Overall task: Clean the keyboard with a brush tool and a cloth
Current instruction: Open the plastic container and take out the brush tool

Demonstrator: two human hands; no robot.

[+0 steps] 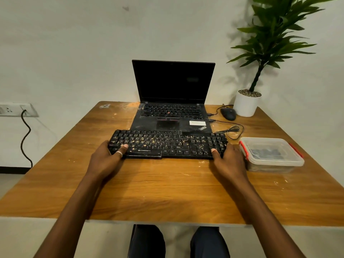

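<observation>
Black, crumb-strewn keyboard [167, 144], gripped at its ends by left hand [106, 161] and right hand [229, 161], thumbs [123, 147] on top: lift level, then tip slowly away from laptop [173, 116].

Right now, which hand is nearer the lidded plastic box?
Right. The right hand grips the keyboard end beside the plastic box; the left hand grips the opposite end, farther away.

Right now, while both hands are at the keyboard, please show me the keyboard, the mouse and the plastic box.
keyboard [167, 144]: head view, on the middle rows of dusty keys.
mouse [228, 113]: head view, on its black top.
plastic box [270, 148]: head view, on the clear lid.
</observation>
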